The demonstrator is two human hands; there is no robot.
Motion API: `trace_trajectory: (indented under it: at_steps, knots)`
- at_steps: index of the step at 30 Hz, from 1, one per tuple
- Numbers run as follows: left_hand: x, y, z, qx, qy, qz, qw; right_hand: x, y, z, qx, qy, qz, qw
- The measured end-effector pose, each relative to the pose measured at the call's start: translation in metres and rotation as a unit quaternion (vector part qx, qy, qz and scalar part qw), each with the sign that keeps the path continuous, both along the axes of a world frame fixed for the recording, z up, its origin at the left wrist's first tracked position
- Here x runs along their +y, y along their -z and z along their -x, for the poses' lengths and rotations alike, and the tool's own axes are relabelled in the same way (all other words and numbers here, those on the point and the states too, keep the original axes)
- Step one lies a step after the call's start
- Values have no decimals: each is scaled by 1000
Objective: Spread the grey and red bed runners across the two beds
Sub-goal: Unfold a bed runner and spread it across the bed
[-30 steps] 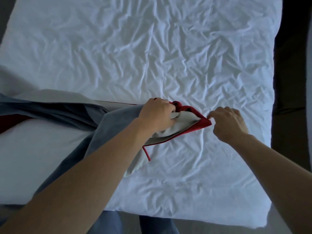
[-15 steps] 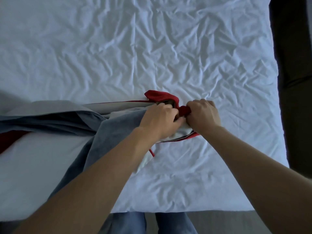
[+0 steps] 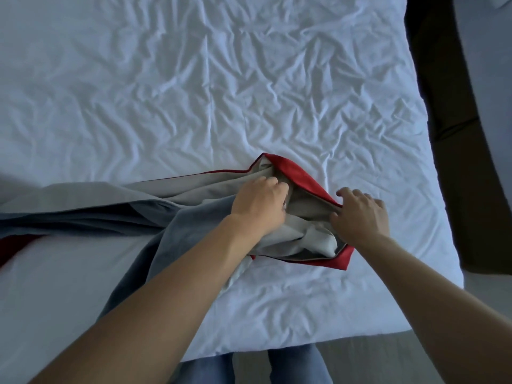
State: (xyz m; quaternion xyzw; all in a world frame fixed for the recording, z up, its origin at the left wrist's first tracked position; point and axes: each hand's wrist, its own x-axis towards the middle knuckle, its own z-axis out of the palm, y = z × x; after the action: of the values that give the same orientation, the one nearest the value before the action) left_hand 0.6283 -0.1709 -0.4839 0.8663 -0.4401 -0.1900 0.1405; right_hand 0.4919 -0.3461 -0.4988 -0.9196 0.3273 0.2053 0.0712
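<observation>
So both hands are working on the bed runner, which is lying bunched up across the near part of the bed, stretching from the left edge toward the right edge without reaching it. The runner is showing its grey side on the left, a paler lining in the middle, and red fabric along the folded end nearest the right edge.

The left hand is sitting in the middle of the bunched end with its fingers curled down into the pale lining, gripping a fold of it. The right hand is resting just beside it on the red-edged end, fingers bent and the tips pressing into the cloth, looking like it is gripping the hem there, though the thumb is hidden so the exact hold is hard to call. The 2 hands are close together but not touching.

The white sheet is looking heavily wrinkled all over. A dark gap is running along the right edge of the bed, and a strip of another bed is showing past it. The person's jeans are peeking out below the near edge.
</observation>
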Motion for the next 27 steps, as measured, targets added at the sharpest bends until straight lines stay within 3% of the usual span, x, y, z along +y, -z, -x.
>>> trace_trajectory:
  at_steps: [4,10,18,27]
  knots:
    - [1,2,9,10,-32,-26,999,13,14,-40,-45,-100,1,994]
    - [-14,7,38,49,-83,-50,994,-9,38,-49,-10,-167,18,986]
    - [-29,6,77,66,-114,-39,990,-82,36,-50,30,-117,52,991]
    - [5,11,77,-6,-157,29,987,19,34,-100,-152,-282,-29,947]
